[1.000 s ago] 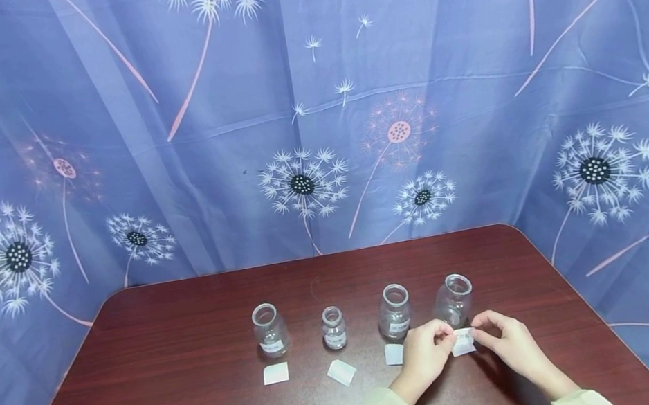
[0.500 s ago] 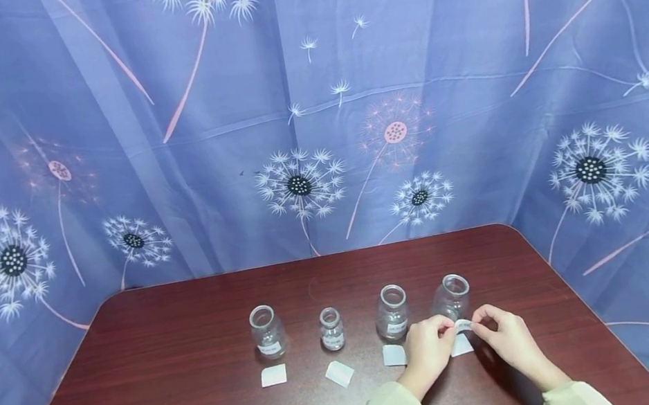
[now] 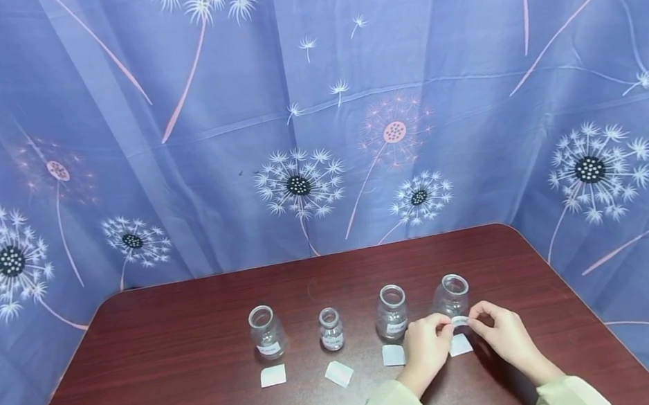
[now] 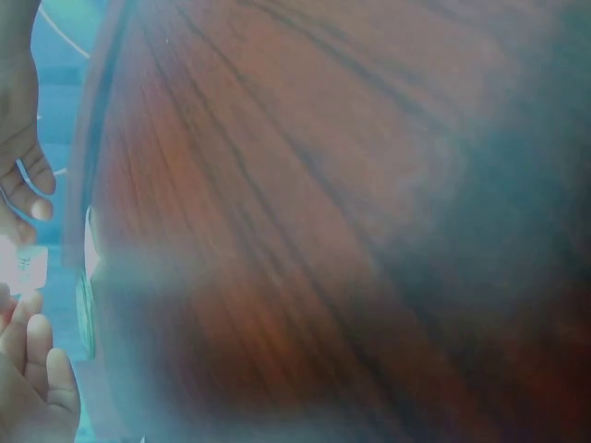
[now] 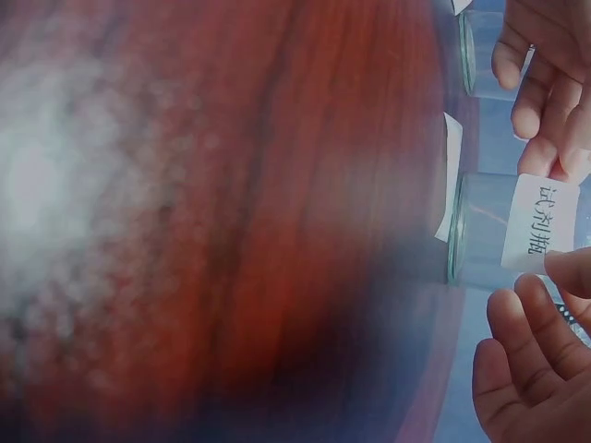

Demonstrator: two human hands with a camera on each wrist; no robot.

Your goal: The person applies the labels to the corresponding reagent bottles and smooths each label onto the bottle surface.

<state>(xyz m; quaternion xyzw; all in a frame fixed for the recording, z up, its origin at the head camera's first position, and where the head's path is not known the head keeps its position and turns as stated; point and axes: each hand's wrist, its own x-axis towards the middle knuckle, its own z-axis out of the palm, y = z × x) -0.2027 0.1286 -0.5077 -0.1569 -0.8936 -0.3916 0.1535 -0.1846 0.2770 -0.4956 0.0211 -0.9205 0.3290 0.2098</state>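
My left hand (image 3: 427, 348) and right hand (image 3: 504, 336) pinch opposite ends of a white sticky label (image 5: 540, 221) between thumb and fingers. Dark handwritten Chinese characters face out from it in the right wrist view. The label lies against the front of the rightmost clear glass jar (image 3: 452, 297), low on its body, and bows slightly in the head view. Below it, on the table, rests a white paper piece (image 3: 460, 344). Fingertips hide the label's ends. The left wrist view shows both hands only at its left edge, with the label between them overexposed.
Left of the hands stand a labelled glass jar (image 3: 393, 315), a smaller labelled bottle (image 3: 330, 327) and another labelled jar (image 3: 267, 333). White paper pieces (image 3: 273, 376) lie in front of them on the dark red wooden table (image 3: 170, 393). A blue dandelion-print curtain (image 3: 204, 199) hangs behind.
Both hands have moved the label up and forward from above the paper piece to the jar's front. It was flatter to the camera before; now it appears as a thin curved strip.
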